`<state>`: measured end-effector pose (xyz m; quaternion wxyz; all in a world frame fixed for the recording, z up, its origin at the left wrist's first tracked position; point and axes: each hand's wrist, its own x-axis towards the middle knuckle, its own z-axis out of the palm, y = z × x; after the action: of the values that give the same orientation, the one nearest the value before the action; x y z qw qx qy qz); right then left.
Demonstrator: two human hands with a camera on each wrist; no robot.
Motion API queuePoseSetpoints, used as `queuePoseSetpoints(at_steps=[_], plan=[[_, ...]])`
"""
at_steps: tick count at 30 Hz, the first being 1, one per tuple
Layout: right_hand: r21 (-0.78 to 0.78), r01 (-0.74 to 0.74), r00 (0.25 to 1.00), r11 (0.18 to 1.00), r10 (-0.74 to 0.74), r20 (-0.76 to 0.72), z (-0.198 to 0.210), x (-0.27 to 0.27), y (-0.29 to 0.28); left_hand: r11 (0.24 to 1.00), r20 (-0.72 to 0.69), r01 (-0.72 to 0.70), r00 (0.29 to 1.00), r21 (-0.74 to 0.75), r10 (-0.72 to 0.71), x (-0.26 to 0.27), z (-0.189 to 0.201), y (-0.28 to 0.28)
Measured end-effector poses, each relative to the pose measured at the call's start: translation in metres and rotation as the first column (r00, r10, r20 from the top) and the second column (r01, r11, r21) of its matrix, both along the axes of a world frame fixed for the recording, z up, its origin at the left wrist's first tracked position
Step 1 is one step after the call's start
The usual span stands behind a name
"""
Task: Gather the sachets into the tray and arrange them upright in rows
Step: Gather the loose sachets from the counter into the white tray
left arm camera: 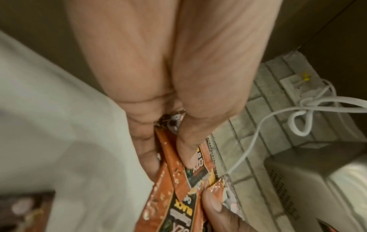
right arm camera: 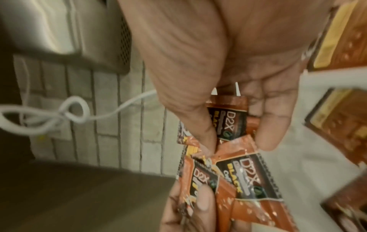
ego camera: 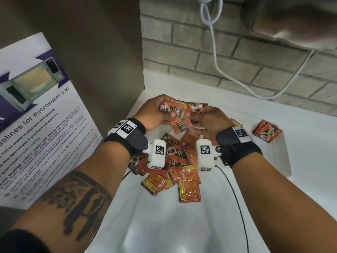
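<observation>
While a loose heap of orange sachets (ego camera: 169,170) lies flat on the white table (ego camera: 164,225), the person has lifted a handful above the far end of that heap. The left hand (ego camera: 155,114) is curled round a small bundle of sachets (ego camera: 179,114), thumb pressed on the printed faces and fingers behind, as the left wrist view shows plainly. The right hand (ego camera: 209,123) pinches the same bundle from the other side, thumb and forefinger closed on the packet edges, the other fingers only loosely bent.

The white tray (ego camera: 282,157) sits just to the right of the heap, beside the right wrist. A few sachets (ego camera: 267,131) stand leaning at its far end; the remainder of it looks bare.

By my reading this is the squaring-up step: the held packets sit at different angles and are being worked into one even stack before going in. The next move calls for aligning their edges, carrying the stack over to the tray and setting it on edge against those already standing, so nothing flops. Most of the heap is not yet gathered.
</observation>
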<state>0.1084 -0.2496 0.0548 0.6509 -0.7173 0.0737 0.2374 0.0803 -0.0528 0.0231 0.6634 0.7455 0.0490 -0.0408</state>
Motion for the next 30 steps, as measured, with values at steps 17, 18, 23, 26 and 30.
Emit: queuePoseSetpoints(at_steps=[17,18,23,26,30], plan=[[-0.702,-0.112,0.952,0.703,0.278,0.127,-0.036,-0.013,-0.14,0.643,-0.13,0.303,0.944,0.703,-0.303,0.017,-0.026,-0.15],[-0.718,-0.136,0.949,0.682,0.297,0.103,-0.035,-0.015,-0.138,0.607,-0.133,0.299,0.944,0.737,-0.303,0.016,-0.027,-0.151],[-0.774,-0.146,0.947,0.617,0.314,0.072,-0.042,-0.012,-0.14,0.641,-0.131,0.279,0.954,0.715,-0.269,0.012,-0.024,-0.141],[-0.802,-0.122,0.94,0.585,0.328,0.097,-0.041,-0.012,-0.14,0.696,-0.105,0.225,0.972,0.682,-0.211,0.008,-0.024,-0.125],[-0.847,-0.15,0.922,0.51,0.382,0.067,-0.039,-0.013,-0.136,0.699,-0.138,0.154,0.987,0.698,-0.08,0.004,-0.028,-0.093]])
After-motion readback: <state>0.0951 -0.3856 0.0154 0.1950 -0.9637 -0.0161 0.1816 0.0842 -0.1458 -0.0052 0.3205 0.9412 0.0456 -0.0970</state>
